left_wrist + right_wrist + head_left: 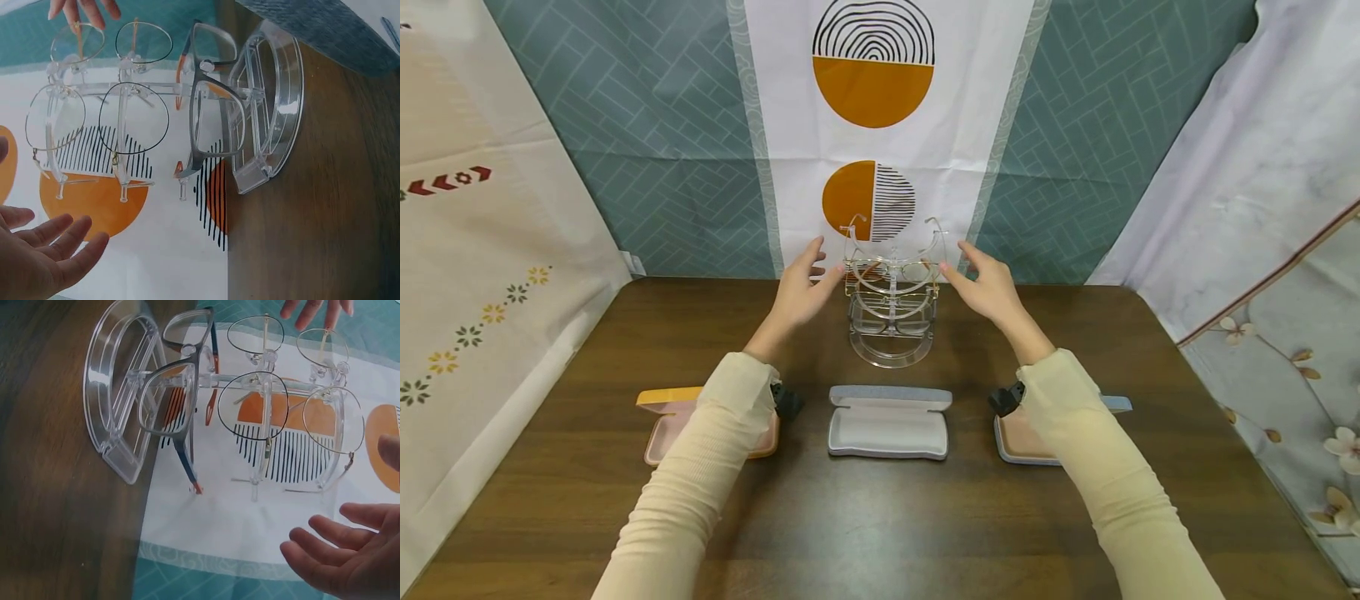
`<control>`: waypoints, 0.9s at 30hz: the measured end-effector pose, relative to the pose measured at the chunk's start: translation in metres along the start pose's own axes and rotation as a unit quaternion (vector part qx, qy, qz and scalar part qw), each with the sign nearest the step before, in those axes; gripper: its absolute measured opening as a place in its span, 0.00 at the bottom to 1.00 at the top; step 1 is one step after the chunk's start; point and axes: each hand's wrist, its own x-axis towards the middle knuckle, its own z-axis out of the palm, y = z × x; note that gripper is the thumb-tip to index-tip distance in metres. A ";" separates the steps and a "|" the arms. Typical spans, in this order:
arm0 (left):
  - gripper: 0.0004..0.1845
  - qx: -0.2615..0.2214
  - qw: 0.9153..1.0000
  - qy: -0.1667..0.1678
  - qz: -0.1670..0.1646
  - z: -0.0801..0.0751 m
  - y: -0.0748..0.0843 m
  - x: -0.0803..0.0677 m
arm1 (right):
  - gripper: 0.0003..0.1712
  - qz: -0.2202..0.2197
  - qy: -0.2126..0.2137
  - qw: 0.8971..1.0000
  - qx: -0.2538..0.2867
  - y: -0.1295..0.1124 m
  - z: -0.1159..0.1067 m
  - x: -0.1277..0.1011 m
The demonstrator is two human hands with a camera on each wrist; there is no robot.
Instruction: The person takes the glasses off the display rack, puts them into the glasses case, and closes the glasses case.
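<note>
A clear plastic display stand (891, 358) holds three pairs of glasses, one above another. Topmost are thin gold-rimmed round glasses (55, 117); beneath them hang dark thin-rimmed round glasses (134, 117). Lowest sit thick grey-framed glasses (187, 369) with orange temple tips. My left hand (800, 292) is raised at the stand's left side, fingers spread and fairly straight, holding nothing. On the opposite side my right hand (987, 287) mirrors it, also holding nothing. Both are nearest the top glasses; the wrist views show a gap between each near hand and the rims.
Three glasses cases lie with lids up on the brown wooden table (865, 517): yellow (662, 397) at left, grey (889, 432) in the middle, blue (1030, 457) at right. The forearms partly cover the outer two. Patterned cloth (685, 208) hangs behind.
</note>
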 end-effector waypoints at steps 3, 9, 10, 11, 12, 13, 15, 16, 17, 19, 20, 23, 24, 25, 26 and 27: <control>0.32 -0.025 0.999 0.012 -0.021 0.002 -0.001 0.004 | 0.35 0.020 0.009 0.999 0.045 -0.002 0.001 0.001; 0.31 -0.083 0.994 0.025 -0.062 0.006 -0.001 0.010 | 0.31 0.050 0.022 0.991 0.120 0.000 0.004 0.004; 0.31 -0.094 0.993 0.026 -0.066 0.007 -0.001 0.011 | 0.31 0.053 0.023 0.990 0.132 0.000 0.004 0.005; 0.30 -0.107 0.991 0.028 -0.070 0.008 -0.001 0.012 | 0.30 0.057 0.024 0.988 0.142 0.000 0.005 0.006; 0.30 -0.118 0.990 0.028 -0.073 0.008 0.000 0.013 | 0.29 0.060 0.026 0.986 0.155 0.000 0.005 0.008; 0.30 -0.130 0.988 0.030 -0.076 0.009 0.001 0.014 | 0.28 0.064 0.029 0.983 0.168 -0.001 0.006 0.009; 0.29 -0.147 0.985 0.035 -0.083 0.010 0.002 0.015 | 0.27 0.071 0.038 0.979 0.187 -0.003 0.006 0.012; 0.29 -0.157 0.983 0.039 -0.087 0.011 0.003 0.017 | 0.26 0.075 0.043 0.977 0.193 -0.004 0.007 0.013; 0.29 -0.170 0.980 0.043 -0.094 0.012 0.003 0.018 | 0.25 0.079 0.048 0.976 0.198 -0.005 0.008 0.014; 0.28 -0.193 0.974 0.053 -0.108 0.014 0.004 0.021 | 0.24 0.085 0.061 0.973 0.205 -0.006 0.009 0.017; 0.28 -0.203 0.970 0.059 -0.116 0.015 0.004 0.022 | 0.24 0.089 0.067 0.972 0.206 -0.007 0.010 0.018; 0.26 -0.224 0.962 0.080 -0.134 0.020 0.005 0.027 | 0.23 0.097 0.091 0.969 0.210 -0.010 0.014 0.022; 0.26 -0.224 0.961 0.088 -0.136 0.022 0.006 0.029 | 0.22 0.100 0.100 0.967 0.210 -0.011 0.016 0.023; 0.26 -0.221 0.961 0.097 -0.137 0.023 0.006 0.030 | 0.22 0.102 0.110 0.967 0.208 -0.013 0.017 0.024; 0.25 -0.215 0.961 0.105 -0.136 0.025 0.007 0.031 | 0.21 0.105 0.120 0.965 0.206 -0.014 0.018 0.025; 0.24 -0.207 0.963 0.111 -0.134 0.027 0.007 0.033 | 0.20 0.105 0.128 0.965 0.202 -0.015 0.020 0.026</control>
